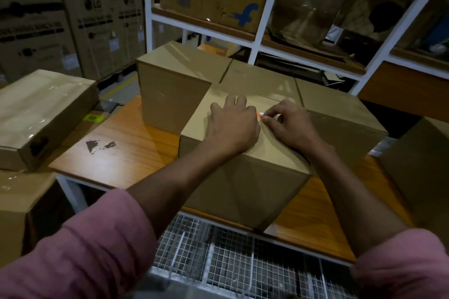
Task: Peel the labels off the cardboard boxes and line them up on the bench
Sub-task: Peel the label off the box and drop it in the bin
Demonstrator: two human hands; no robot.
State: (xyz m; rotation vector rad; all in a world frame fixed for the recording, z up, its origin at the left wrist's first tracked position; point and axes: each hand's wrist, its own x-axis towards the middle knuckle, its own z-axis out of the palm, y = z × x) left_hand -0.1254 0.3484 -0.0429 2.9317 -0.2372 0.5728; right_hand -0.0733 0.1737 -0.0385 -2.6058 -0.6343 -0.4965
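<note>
A brown cardboard box (243,184) stands on the wooden bench (126,143) right in front of me. My left hand (233,124) rests flat on its top, fingers spread and pressing down. Just to its right, my right hand (289,126) pinches a small orange and white label (260,114) between thumb and forefinger at the box's top seam. Most of the label is hidden by my fingers. Two more boxes stand behind it, one at the left (172,85) and one at the right (340,109).
A long flat box (41,114) lies on stacked cartons at the left. Another carton (422,165) stands at the right edge. White shelving (260,39) with boxes rises behind the bench. Wire mesh (218,255) lies below the bench's front edge. A torn sticker mark (99,145) sits on the bench.
</note>
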